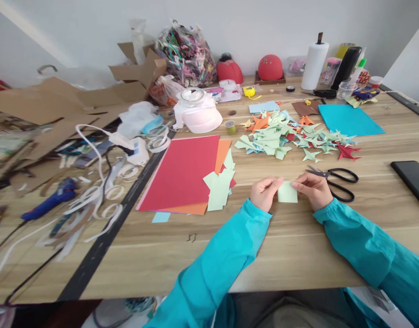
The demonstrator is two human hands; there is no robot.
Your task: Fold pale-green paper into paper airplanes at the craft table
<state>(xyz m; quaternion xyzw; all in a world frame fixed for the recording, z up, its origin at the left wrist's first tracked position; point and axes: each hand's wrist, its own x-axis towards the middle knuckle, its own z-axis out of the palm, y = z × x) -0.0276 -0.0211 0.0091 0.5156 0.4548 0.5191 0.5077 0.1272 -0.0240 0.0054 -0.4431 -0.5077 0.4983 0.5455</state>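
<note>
Between my two hands is a small pale green square of paper (287, 192), held above the wooden table. My left hand (264, 193) pinches its upper left corner, and my right hand (313, 189) pinches the upper right one. Black-handled scissors (342, 184) lie just beyond my right hand, partly hidden by it. Left of my left hand, pale green paper strips (220, 189) overlap a stack of red (182, 173) and orange sheets (222, 155). Beyond both hands spreads a pile of folded paper pieces (271, 136), mostly pale green with some orange, red and blue.
Blue paper (351, 120) lies at the back right, and a black phone (412, 182) near the right edge. To the left are a blue glue gun (50, 200), tangled white strips, cords and a power strip (139, 151). Cardboard boxes and a stuffed plastic bag (187, 54) stand behind.
</note>
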